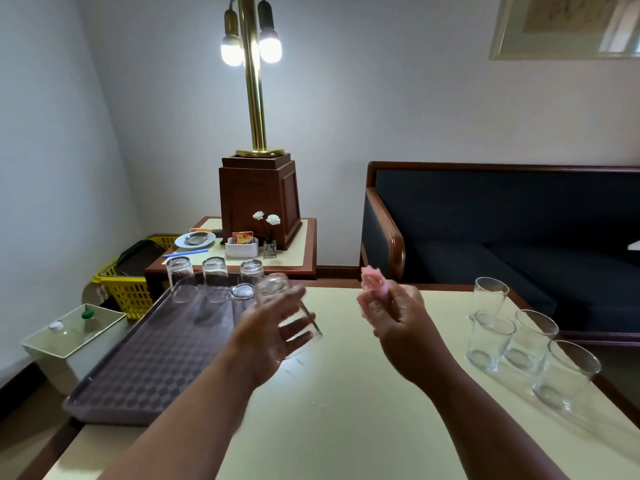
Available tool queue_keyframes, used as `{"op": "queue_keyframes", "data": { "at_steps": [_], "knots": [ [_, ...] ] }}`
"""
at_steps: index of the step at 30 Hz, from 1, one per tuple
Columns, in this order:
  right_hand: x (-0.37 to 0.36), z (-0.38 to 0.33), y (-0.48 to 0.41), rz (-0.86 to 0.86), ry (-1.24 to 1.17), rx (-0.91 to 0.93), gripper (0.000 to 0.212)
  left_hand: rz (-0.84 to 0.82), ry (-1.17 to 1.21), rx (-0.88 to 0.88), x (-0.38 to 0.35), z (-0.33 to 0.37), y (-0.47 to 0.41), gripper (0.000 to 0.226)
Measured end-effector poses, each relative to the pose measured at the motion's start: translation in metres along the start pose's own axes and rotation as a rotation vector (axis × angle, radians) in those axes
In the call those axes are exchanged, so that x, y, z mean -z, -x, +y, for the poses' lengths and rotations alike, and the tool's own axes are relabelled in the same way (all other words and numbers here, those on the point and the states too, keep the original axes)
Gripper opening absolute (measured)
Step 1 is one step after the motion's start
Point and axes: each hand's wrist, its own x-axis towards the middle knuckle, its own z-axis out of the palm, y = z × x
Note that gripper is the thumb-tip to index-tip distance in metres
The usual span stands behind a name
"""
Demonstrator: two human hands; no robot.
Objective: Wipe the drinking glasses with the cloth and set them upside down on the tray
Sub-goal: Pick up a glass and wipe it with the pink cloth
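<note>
Tray (149,358) at left on the table (346,410), upturned glasses (214,284) at its far end, upright glasses (491,341) at right, sofa (502,237) behind

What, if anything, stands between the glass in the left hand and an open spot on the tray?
Nothing visible does. The left hand holds the glass tilted beside the right edge of the tray. Four upturned glasses stand at the tray's far end, the closest just left of the held one. The tray's nearer part shows bare.

The cream desk (346,410) carries a purple tray (156,358) overhanging its left edge; well right of the tray stand four upright glasses (530,337).
</note>
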Motion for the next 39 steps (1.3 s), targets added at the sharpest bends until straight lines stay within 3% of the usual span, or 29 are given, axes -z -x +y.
{"op": "queue_keyframes", "data": {
  "at_steps": [2, 4, 6, 10, 15, 21, 25, 29, 34, 39],
  "knots": [
    [0.004, 0.001, -0.004, 0.032, -0.022, -0.015, 0.016, -0.012, -0.432, -0.207, -0.001, -0.01, -0.002, 0.063],
    [0.008, 0.0, -0.007, 0.074, -0.012, 0.001, 0.014, 0.014, -1.096, -0.515, -0.001, -0.021, -0.007, 0.061],
    [0.01, -0.001, -0.008, 0.105, 0.007, 0.03, 0.015, -0.01, -1.372, -0.722, -0.005, -0.031, -0.009, 0.057],
    [0.011, -0.002, 0.0, 0.149, 0.111, 0.067, 0.044, -0.09, -1.338, -0.803, -0.014, -0.041, -0.015, 0.054],
    [0.008, 0.0, 0.004, 0.115, 0.141, 0.16, 0.021, -0.127, -1.315, -0.847, -0.015, -0.044, -0.017, 0.057],
    [0.005, -0.001, 0.003, 0.032, 0.126, 0.172, 0.019, -0.08, -1.336, -0.888, -0.011, -0.045, -0.018, 0.058],
    [0.006, 0.004, 0.0, 0.095, 0.154, 0.156, 0.016, -0.113, -1.376, -0.903, -0.014, -0.05, -0.015, 0.054],
    [0.006, -0.001, 0.0, -0.001, 0.111, 0.155, 0.015, -0.042, -1.343, -0.92, -0.007, -0.045, -0.022, 0.052],
    [0.001, 0.005, -0.001, 0.165, 0.171, 0.184, 0.019, -0.086, -1.358, -0.954, -0.009, -0.045, -0.019, 0.054],
    [0.009, 0.001, -0.002, -0.038, 0.079, 0.185, 0.014, -0.06, -1.334, -0.951, -0.005, -0.043, -0.024, 0.053]
  ]
}}
